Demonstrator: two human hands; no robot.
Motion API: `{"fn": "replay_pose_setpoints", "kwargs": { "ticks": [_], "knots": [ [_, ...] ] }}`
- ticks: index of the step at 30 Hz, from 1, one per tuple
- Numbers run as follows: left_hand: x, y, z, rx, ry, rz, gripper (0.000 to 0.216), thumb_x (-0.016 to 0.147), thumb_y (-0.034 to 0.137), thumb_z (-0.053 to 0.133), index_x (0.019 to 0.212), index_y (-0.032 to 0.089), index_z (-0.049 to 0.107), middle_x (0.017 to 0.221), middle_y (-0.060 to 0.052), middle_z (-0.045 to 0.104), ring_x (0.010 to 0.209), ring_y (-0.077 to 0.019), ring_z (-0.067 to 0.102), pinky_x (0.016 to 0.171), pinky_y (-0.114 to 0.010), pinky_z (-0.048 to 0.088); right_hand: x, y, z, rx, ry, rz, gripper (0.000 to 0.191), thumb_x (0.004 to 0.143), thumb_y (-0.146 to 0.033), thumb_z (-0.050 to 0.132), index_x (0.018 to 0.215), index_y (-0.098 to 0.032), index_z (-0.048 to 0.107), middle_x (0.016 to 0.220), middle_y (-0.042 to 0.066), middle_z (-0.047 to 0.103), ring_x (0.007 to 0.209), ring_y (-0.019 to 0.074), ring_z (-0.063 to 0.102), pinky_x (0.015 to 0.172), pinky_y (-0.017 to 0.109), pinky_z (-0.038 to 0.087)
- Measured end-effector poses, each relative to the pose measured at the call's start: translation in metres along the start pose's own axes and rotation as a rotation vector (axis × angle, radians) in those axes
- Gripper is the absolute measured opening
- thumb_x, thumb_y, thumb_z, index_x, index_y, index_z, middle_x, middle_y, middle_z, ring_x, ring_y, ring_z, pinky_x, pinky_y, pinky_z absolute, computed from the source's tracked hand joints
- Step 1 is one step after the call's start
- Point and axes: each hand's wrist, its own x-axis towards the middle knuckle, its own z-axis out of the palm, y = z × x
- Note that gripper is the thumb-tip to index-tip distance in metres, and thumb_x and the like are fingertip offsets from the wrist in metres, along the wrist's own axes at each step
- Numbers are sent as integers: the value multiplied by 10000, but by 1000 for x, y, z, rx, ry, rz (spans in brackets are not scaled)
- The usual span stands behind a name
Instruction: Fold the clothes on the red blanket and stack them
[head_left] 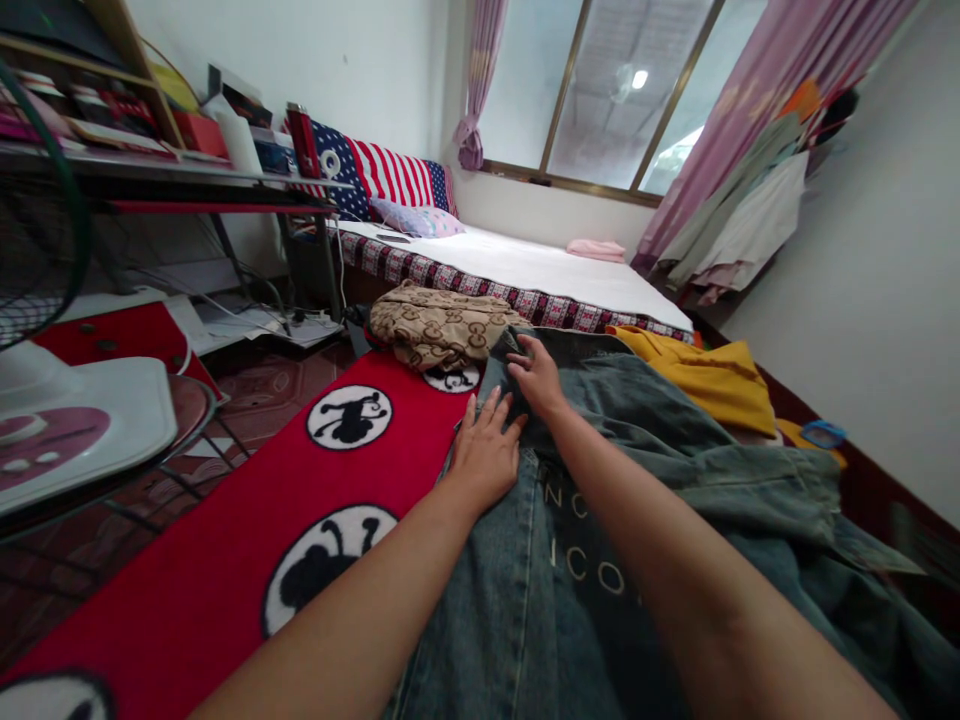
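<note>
A blue-grey denim jacket (517, 590) with pale lettering lies spread out in front of me, over the right side of a red cloth with black-and-white round prints (262, 520). My left hand (487, 450) rests flat on the jacket's left edge, fingers stretched out and slightly apart. Just beyond it, my right hand (538, 378) touches the jacket near its far left corner. Its fingers are bent a little and spread, with no fold visibly gripped. Both forearms cover part of the jacket and its lettering.
A beige patterned bundle (450, 325) sits beyond the jacket's far left corner, yellow clothing (697, 385) to the right. A bed (510, 260) stands behind. At left are a fan base (90, 410) on a round stool and a cluttered desk (195, 180). Clothes (750, 220) hang at right.
</note>
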Motion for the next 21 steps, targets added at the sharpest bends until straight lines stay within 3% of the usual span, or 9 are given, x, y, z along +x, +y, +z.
{"fn": "replay_pose_setpoints", "kwargs": {
  "ticks": [3,6,9,13,15,18,21],
  "knots": [
    [0,1,0,-9,-12,-21,472,908,269,450,1371,231,531,1522,-85,395,1462,-276,215,1189,-545,133,-20,-7,-16,-495,-24,-234,304,840,-133,469,1080,-204,643,1213,87,607,1031,214,623,931,353,473],
    [0,1,1,-24,-27,-37,478,908,278,443,1375,227,525,1515,-81,407,1456,-277,231,1187,-543,137,-35,2,-29,-809,-211,-187,291,912,-177,443,1077,-187,683,1181,105,653,1148,249,571,1006,386,420],
    [0,1,3,-30,-16,-44,482,906,286,441,1375,215,526,1501,-93,427,1448,-281,249,1184,-543,137,-43,16,-34,-847,-378,-134,331,915,-141,457,1173,-177,661,1303,94,614,1207,226,549,1048,376,392],
    [0,1,5,-9,-1,-48,472,922,300,411,1367,208,537,1488,-97,445,1433,-281,281,1178,-538,153,-54,12,-51,-836,-421,-141,341,890,-159,539,1208,-213,648,1301,37,628,1197,175,565,1036,304,406],
    [-1,1,5,3,-1,-43,470,926,303,400,1362,204,543,1485,-100,448,1427,-286,293,1172,-540,163,-63,-2,-78,-877,-371,-131,312,878,-182,558,1166,-216,672,1193,31,685,1108,169,615,979,270,440],
    [-2,1,4,5,3,-27,471,926,293,394,1363,200,546,1476,-106,459,1424,-292,298,1166,-546,166,-79,-22,-140,-1079,-206,-81,299,887,-197,513,1124,-217,694,1138,57,693,1028,200,648,901,287,468],
    [-2,2,5,9,19,-17,468,921,285,404,1356,200,556,1466,-112,471,1421,-299,303,1164,-556,160,-94,-33,-207,-1334,-114,114,401,890,-268,534,1279,-207,610,1147,113,684,1050,270,644,860,349,476]
  ]
}}
